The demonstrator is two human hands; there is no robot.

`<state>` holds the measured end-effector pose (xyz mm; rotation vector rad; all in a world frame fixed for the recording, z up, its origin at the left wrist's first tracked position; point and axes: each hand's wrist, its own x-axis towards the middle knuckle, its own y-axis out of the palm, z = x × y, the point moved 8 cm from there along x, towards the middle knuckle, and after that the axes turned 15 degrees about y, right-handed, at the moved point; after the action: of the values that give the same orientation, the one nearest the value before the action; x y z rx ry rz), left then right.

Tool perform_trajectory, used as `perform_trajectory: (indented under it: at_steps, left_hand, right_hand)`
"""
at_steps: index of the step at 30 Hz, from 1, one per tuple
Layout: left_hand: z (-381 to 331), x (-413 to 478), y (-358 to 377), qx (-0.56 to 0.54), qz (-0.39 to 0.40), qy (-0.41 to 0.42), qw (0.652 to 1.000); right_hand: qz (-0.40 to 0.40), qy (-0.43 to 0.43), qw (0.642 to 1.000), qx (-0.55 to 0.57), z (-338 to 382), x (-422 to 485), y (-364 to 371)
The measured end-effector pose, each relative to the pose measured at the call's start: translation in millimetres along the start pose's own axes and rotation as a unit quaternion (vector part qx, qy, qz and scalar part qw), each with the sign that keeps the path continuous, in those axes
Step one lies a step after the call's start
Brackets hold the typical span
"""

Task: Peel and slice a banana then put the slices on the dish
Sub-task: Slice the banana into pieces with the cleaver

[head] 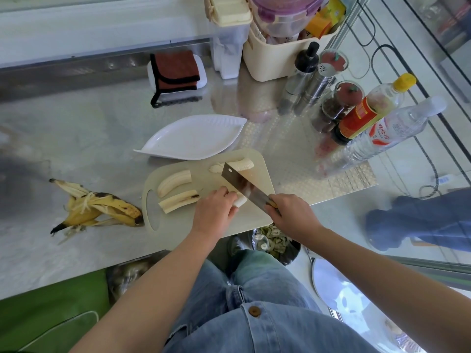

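Banana pieces (175,182) on board (204,174) under knife (239,182); peel (102,207) left, dish (193,138) behind

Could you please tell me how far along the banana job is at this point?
Peeling is done: the peel lies on the counter left of the cutting board. Slicing is in hand: the left hand holds a banana piece while the right hand grips the knife beside it. Left: cut the long pieces and fill the dish, which holds nothing yet.
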<state>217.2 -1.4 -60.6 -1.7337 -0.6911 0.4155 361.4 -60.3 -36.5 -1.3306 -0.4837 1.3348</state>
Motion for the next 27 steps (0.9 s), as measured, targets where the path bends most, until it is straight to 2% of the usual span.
perform_trajectory:
  at_steps: [10, 17, 27]
  left_hand:
    - [-0.1, -0.3, 0.2, -0.006, 0.001, -0.010, 1.000]
    - [-0.5, -0.2, -0.2, -0.004, 0.004, -0.008, 1.000]
    - [-0.1, -0.2, 0.5, -0.004, 0.014, -0.011, 1.000]
  right_hand:
    - [0.016, 0.023, 0.999, -0.022, -10.8, 2.0, 14.2]
    - [-0.013, 0.008, 1.000, 0.011, -3.1, 1.6, 1.5]
    - [0.004, -0.003, 1.000, -0.009, 2.1, 0.8, 1.9]
